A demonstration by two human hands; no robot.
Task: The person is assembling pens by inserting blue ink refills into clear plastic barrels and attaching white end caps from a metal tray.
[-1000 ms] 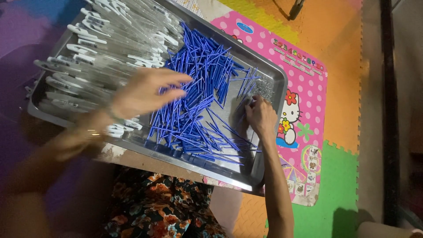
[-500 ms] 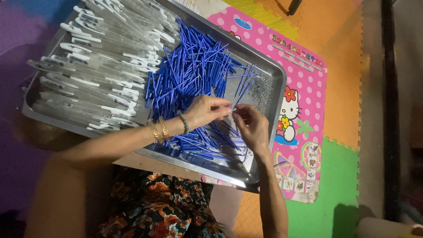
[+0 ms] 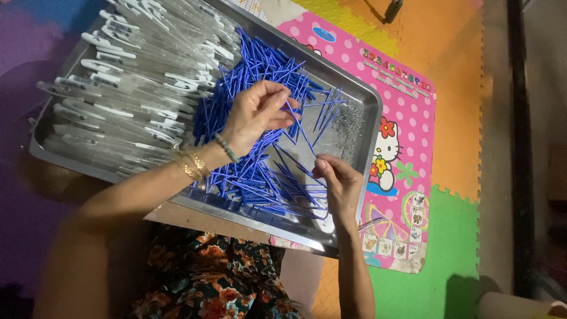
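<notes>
1. Since half a second ago I see my left hand (image 3: 255,115) has lifted up the tray (image 3: 366,100), pinching one blue refill (image 3: 300,127) off the blue pile (image 3: 260,171).
2. Right hand (image 3: 339,183) looks pinched on something small, perhaps a spring; blurred.
3. Risk: the thin refill slips back among the others, or springs (image 3: 348,121) scatter.
4. Clear pen barrels (image 3: 118,106) fill the tray's far-left half.

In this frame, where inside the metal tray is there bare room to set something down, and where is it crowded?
Little is free. A bare strip of the tray runs along its near rim, beside the right hand, and a thin patch lies by the small springs at the right wall. The clear pen barrels fill the left half; the blue refills crowd the middle under the left hand.
</notes>
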